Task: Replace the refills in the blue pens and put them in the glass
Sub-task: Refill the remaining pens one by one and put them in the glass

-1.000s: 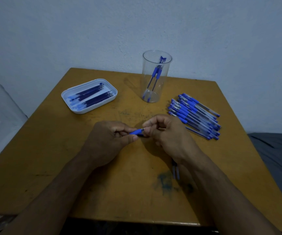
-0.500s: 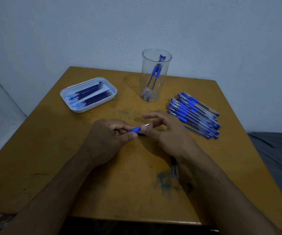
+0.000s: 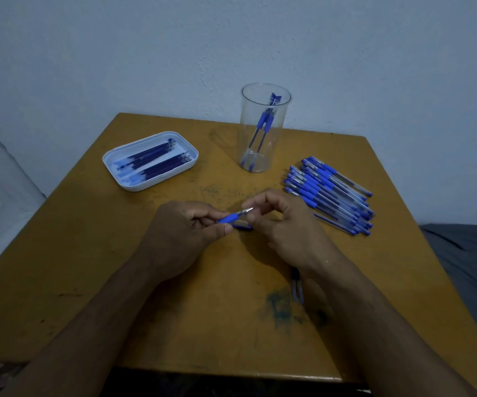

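on my far left a white tray (image 3: 111,163) sits on the yellow-brown surface (image 3: 88,267), and inside it lie dark blue refills (image 3: 152,161) side by side, their tips pointing toward the back right. moving in, my left hand (image 3: 180,239) is curled around a blue pen (image 3: 231,218), thumb and fingers gripping its blue grip section so that the metal tip sticks out to the right and slightly up. just under that pen i see a small dark blue piece (image 3: 243,226) lying on the surface, though i cannot tell what it is. my right hand (image 3: 286,224) meets the pen from the other side, its thumb and forefinger pinching the metal tip, the other fingers loosely bent. behind the hands, toward the wall, a clear glass (image 3: 264,127) stands upright with two blue pens leaning inside it. near my right forearm, two pale blue sticks (image 3: 297,287) lie on the surface, partly hidden by the arm. further right, a pile of blue pens (image 3: 329,193) lies in a slanted row, well apart from the glass. at the far right edge a grey cloth (image 3: 472,262) shows beyond the surface.
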